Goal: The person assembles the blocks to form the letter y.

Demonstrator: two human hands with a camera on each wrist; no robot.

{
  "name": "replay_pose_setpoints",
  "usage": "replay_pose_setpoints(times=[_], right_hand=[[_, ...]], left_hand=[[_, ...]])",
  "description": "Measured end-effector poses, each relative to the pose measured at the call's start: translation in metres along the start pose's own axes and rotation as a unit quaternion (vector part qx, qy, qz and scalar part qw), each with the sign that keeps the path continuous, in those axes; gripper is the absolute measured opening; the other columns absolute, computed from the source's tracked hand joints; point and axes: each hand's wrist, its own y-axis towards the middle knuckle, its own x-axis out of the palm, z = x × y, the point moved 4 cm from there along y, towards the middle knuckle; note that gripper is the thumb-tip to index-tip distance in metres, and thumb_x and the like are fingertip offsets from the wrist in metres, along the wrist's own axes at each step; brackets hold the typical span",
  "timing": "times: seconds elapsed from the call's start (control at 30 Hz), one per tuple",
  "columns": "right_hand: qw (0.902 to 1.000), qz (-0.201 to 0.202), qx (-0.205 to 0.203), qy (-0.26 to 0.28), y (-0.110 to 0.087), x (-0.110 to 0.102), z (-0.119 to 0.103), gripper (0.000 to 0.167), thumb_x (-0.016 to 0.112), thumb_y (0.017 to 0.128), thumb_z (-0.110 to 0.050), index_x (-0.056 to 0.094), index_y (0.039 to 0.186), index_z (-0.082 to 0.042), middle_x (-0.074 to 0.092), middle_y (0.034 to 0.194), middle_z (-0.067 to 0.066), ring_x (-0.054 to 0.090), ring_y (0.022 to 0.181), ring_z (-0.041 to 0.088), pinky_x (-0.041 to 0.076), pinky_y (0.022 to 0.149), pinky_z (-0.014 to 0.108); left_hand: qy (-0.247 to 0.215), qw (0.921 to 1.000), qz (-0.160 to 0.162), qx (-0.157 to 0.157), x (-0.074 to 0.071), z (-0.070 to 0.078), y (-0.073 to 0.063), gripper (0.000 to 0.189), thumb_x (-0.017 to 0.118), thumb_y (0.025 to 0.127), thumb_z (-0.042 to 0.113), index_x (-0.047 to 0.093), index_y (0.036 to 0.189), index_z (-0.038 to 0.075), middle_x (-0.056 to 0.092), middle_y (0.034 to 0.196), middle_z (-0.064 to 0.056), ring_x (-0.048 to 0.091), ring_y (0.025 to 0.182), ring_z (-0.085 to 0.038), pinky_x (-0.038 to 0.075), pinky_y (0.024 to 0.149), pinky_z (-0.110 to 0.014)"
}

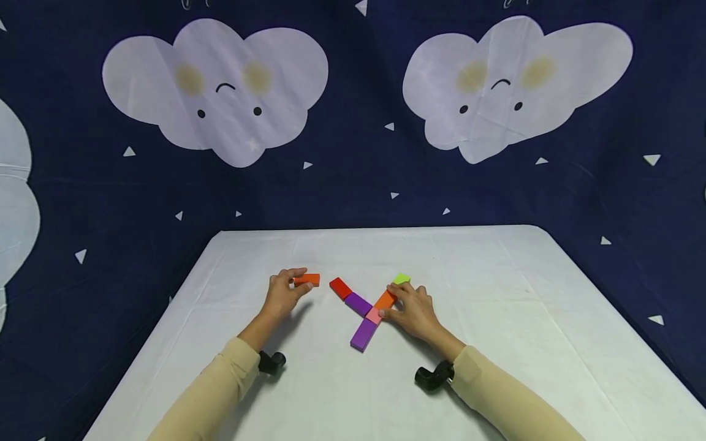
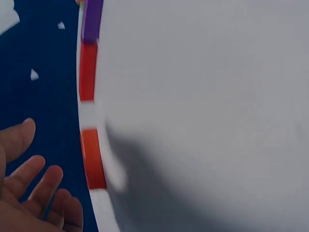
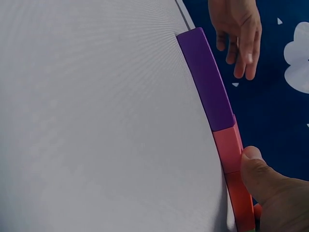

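Note:
In the head view, my left hand (image 1: 281, 298) is around the left end of a separate orange block (image 1: 310, 280). The left wrist view shows a gap between its spread fingers and this orange block (image 2: 93, 158). My right hand (image 1: 415, 309) bends over another orange block (image 1: 384, 300), index finger near its far end. Its thumb (image 3: 252, 153) touches the pink block (image 3: 228, 147) by the joint. A lime green block (image 1: 401, 278) sits beyond, a purple block (image 1: 363, 335) nearer. Another purple block (image 1: 358, 304) and a red block (image 1: 340, 288) branch off leftward.
The blocks lie on a white-covered table (image 1: 485, 269). Behind it hangs a dark blue cloth (image 1: 353, 153) with printed clouds. Black wrist devices (image 1: 434, 375) are worn below both hands.

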Motion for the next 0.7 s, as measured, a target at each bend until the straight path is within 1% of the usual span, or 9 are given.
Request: replay_pose_setpoints(times=[0.1, 0.2, 0.33, 0.47, 0.53, 0.6, 0.7], right_hand=[[1.0000, -0.001, 0.001, 0.000, 0.000, -0.001, -0.001, 0.064, 0.074, 0.075, -0.045, 0.059, 0.129, -0.014, 0.058, 0.126, 0.004, 0.043, 0.088, 0.023, 0.033, 0.075, 0.035], [1.0000, -0.001, 0.002, -0.001, 0.000, -0.001, 0.000, 0.064, 0.074, 0.075, -0.045, 0.059, 0.129, -0.014, 0.058, 0.127, 0.004, 0.043, 0.088, 0.023, 0.033, 0.075, 0.035], [1.0000, 0.001, 0.000, 0.001, 0.000, -0.001, 0.000, 0.064, 0.075, 0.075, -0.044, 0.059, 0.129, -0.013, 0.058, 0.127, 0.004, 0.044, 0.088, 0.024, 0.033, 0.074, 0.035], [1.0000, 0.002, -0.001, 0.003, 0.000, 0.000, 0.001, 0.065, 0.075, 0.075, -0.044, 0.059, 0.129, -0.013, 0.058, 0.126, 0.005, 0.043, 0.088, 0.023, 0.032, 0.074, 0.034], [1.0000, -0.002, -0.001, 0.003, 0.000, 0.000, 0.001, 0.065, 0.074, 0.075, -0.045, 0.059, 0.129, -0.013, 0.058, 0.126, 0.005, 0.043, 0.087, 0.023, 0.032, 0.074, 0.034], [1.0000, -0.005, -0.001, -0.001, 0.000, 0.000, 0.002, 0.064, 0.074, 0.076, -0.046, 0.059, 0.129, -0.013, 0.059, 0.125, 0.005, 0.043, 0.087, 0.022, 0.032, 0.073, 0.034], [0.9999, -0.010, 0.001, -0.002, 0.001, 0.000, 0.001, 0.065, 0.073, 0.076, -0.047, 0.058, 0.129, -0.013, 0.059, 0.125, 0.005, 0.043, 0.087, 0.023, 0.032, 0.074, 0.034]], left_hand=[[0.010, 0.9999, -0.009, -0.006, -0.004, -0.007, 0.009, 0.048, 0.068, 0.086, 0.017, 0.055, 0.131, 0.006, 0.054, 0.130, -0.018, 0.042, 0.119, -0.035, 0.041, 0.094, -0.046], [0.022, 0.9994, -0.024, -0.012, -0.006, -0.014, 0.018, 0.051, 0.068, 0.086, 0.018, 0.053, 0.133, 0.007, 0.050, 0.134, -0.017, 0.040, 0.122, -0.036, 0.039, 0.098, -0.048], [0.033, 0.9983, -0.046, -0.011, -0.005, -0.020, 0.027, 0.054, 0.068, 0.085, 0.016, 0.051, 0.135, 0.005, 0.050, 0.133, -0.020, 0.037, 0.119, -0.036, 0.037, 0.098, -0.047], [0.031, 0.9967, -0.070, -0.025, -0.003, -0.023, 0.033, 0.052, 0.067, 0.086, 0.015, 0.051, 0.134, 0.005, 0.049, 0.134, -0.021, 0.035, 0.115, -0.033, 0.035, 0.097, -0.046], [0.025, 0.9958, -0.081, -0.036, -0.001, -0.025, 0.034, 0.052, 0.067, 0.086, 0.015, 0.051, 0.134, 0.006, 0.047, 0.135, -0.020, 0.035, 0.116, -0.033, 0.035, 0.098, -0.046], [0.028, 0.9951, -0.086, -0.039, 0.001, -0.027, 0.035, 0.050, 0.067, 0.086, 0.014, 0.052, 0.134, 0.006, 0.047, 0.136, -0.020, 0.035, 0.119, -0.033, 0.034, 0.100, -0.047], [0.037, 0.9951, -0.084, -0.035, 0.002, -0.028, 0.036, 0.048, 0.067, 0.085, 0.011, 0.054, 0.132, 0.005, 0.048, 0.135, -0.019, 0.035, 0.121, -0.034, 0.033, 0.103, -0.048]])
